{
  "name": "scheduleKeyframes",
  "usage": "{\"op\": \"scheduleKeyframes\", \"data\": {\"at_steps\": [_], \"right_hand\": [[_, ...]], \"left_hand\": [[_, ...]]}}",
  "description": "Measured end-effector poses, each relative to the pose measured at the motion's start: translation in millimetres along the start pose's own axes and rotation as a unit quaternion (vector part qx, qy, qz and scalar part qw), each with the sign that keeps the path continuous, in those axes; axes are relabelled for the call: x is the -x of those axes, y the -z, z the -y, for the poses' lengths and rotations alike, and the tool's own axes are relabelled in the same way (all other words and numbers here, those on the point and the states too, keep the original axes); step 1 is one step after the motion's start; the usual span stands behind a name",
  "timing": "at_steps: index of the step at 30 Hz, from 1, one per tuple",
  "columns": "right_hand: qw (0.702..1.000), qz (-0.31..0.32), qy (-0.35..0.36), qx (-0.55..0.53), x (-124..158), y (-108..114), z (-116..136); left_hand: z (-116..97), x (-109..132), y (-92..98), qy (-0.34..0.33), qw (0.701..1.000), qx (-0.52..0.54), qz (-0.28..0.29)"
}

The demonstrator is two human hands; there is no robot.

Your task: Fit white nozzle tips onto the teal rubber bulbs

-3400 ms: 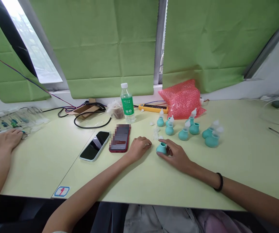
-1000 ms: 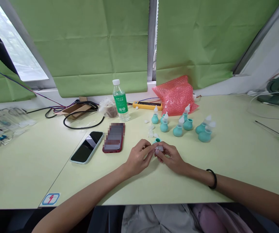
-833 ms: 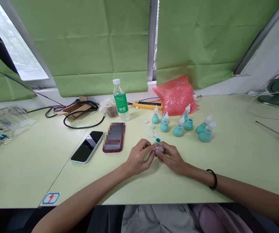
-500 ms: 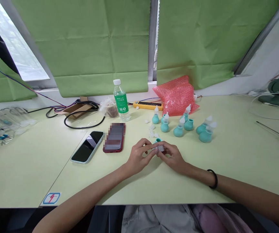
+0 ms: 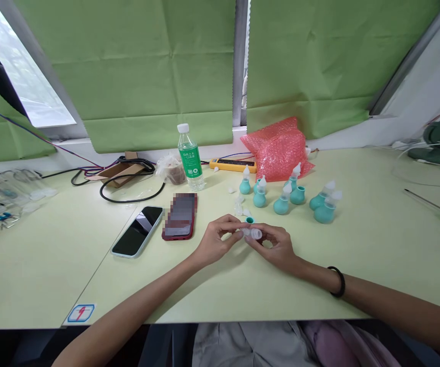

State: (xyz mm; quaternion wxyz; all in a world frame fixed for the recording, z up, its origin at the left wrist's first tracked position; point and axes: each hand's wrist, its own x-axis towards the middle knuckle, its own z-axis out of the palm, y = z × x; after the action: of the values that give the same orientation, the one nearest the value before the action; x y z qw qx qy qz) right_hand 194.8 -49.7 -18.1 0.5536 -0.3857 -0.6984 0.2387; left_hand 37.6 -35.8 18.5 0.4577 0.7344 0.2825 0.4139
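Note:
My left hand (image 5: 216, 239) and my right hand (image 5: 275, 246) meet at the table's middle, both pinching a small clear plastic tip (image 5: 253, 234) between their fingertips. Just behind the fingers stands a teal rubber bulb (image 5: 249, 220), mostly hidden. Further back is a group of several teal bulbs (image 5: 282, 203) with clear tips fitted, and a few loose clear tips (image 5: 238, 206) lie near them. A black band sits on my right wrist.
Two phones (image 5: 138, 237) (image 5: 180, 215) lie left of my hands. A green-labelled water bottle (image 5: 189, 159), pink bubble wrap (image 5: 278, 149), a yellow power strip (image 5: 232, 164), black cables (image 5: 128, 176) and a screwdriver (image 5: 439, 207) are on the pale table (image 5: 376, 255). Packaged items (image 5: 1, 196) lie far left.
My hands came together from resting on the table and picked up the clear tip. In the last second they lifted it slightly and my right hand shifted a little to the right.

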Motion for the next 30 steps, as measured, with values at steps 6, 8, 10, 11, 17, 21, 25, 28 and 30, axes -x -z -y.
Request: {"op": "scheduleKeyframes", "data": {"at_steps": [6, 8, 10, 11, 17, 21, 25, 28, 30], "right_hand": [[1.000, 0.000, 0.003, -0.004, 1, -1, -4], [1.000, 0.001, -0.001, -0.005, 1, -1, -4], [1.000, 0.004, -0.006, -0.007, 1, -1, -4], [1.000, 0.007, -0.009, -0.008, 0, -1, -3], [1.000, 0.019, -0.018, -0.010, -1, 0, 0], [0.999, 0.023, -0.023, -0.012, -1, 0, 0], [0.999, 0.030, -0.028, -0.020, -1, 1, 1], [0.999, 0.034, -0.028, -0.031, -2, 1, 2], [0.998, 0.035, -0.032, -0.034, -3, 1, 3]], "left_hand": [[0, -1, -0.8, 0.000, 1.000, 0.030, 0.000], [1, -1, -1.3, -0.002, 1.000, 0.025, -0.010], [2, 0, -1.9, -0.004, 0.999, 0.014, -0.031], [3, 0, -2.1, -0.005, 0.999, 0.006, -0.042], [6, 1, -2.1, -0.002, 0.997, -0.007, -0.078], [7, 1, -2.7, -0.013, 0.996, -0.026, -0.079], [6, 2, -3.9, -0.083, 0.984, -0.128, -0.089], [8, 4, -4.5, -0.190, 0.953, -0.216, -0.097], [10, 5, -4.5, -0.239, 0.934, -0.247, -0.095]]}}
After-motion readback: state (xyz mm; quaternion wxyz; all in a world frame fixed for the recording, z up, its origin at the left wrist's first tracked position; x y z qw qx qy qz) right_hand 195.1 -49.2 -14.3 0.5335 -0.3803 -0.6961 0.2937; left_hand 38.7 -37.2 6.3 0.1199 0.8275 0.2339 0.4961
